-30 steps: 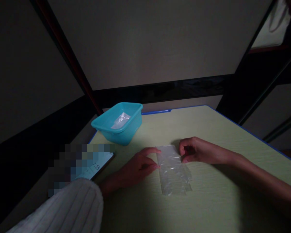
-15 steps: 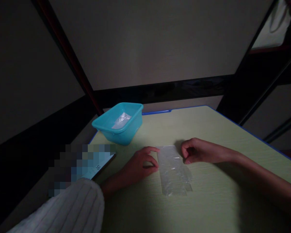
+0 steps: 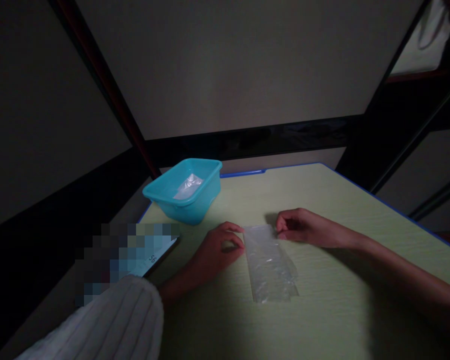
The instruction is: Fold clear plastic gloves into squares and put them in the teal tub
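Observation:
A clear, flattened plastic bag [image 3: 268, 265] lies on the table, creased and uneven along its right side and lower end. My left hand [image 3: 219, 250] rests at its upper left edge, thumb and index fingertips apart and touching the edge. At the upper right edge, my right hand [image 3: 300, 227] has its fingers curled in toward the thumb, closed at the bag's border. How much film lies between those fingertips is hard to see.
A turquoise plastic basin [image 3: 206, 197] stands at the table's back left, with clear plastic film [image 3: 189, 185] inside. A device with a lit screen [image 3: 157, 255], partly pixelated, lies left of my left hand. The pale table [image 3: 333, 200] has a blue rim, with a wall panel behind.
My right hand has slid up along the bag's right edge, slightly leftward. My left thumb has moved up a little toward the index finger. The bag has barely shifted.

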`<state>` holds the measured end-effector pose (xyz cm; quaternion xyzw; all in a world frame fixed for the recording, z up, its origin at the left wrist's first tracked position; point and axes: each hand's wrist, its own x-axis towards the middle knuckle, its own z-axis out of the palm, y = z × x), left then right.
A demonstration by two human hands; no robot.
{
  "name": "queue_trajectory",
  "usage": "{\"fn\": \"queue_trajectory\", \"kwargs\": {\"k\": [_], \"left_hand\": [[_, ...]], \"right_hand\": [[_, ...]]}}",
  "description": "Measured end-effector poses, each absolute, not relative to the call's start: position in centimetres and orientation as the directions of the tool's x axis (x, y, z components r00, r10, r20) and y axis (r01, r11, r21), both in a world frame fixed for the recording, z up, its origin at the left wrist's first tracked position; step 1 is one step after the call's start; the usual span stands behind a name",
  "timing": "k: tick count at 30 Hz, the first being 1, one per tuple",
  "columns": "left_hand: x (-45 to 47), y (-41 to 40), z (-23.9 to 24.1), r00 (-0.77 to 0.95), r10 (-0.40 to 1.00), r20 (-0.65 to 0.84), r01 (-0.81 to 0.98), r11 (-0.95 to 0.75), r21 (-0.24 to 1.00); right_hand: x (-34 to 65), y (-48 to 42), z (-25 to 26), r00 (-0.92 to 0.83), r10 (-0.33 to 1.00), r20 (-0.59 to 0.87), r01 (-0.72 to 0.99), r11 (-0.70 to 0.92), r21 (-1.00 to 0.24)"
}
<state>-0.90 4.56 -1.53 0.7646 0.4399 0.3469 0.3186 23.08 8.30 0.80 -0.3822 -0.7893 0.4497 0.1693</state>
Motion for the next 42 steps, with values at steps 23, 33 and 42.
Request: {"fn": "queue_trajectory", "kwargs": {"k": [23, 33, 42], "left_hand": [[0.1, 4.5, -1.6, 0.317, 0.922, 0.221, 0.536, -0.367, 0.761], [0.0, 3.7, -1.1, 0.448, 0.824, 0.347, 0.317, -0.509, 0.800], [-0.2, 2.1, -0.6, 0.778, 0.598, 0.190, 0.139, -0.460, 0.877]], "right_hand": [[20.9, 9.0, -1.6, -0.433, 0.888, 0.157, 0.568, 0.404, -0.717], [20.7, 9.1, -1.3, -0.461, 0.877, 0.132, 0.434, 0.353, -0.829], [20.5, 9.0, -1.4, -0.478, 0.865, 0.155, 0.302, 0.327, -0.896]]}}
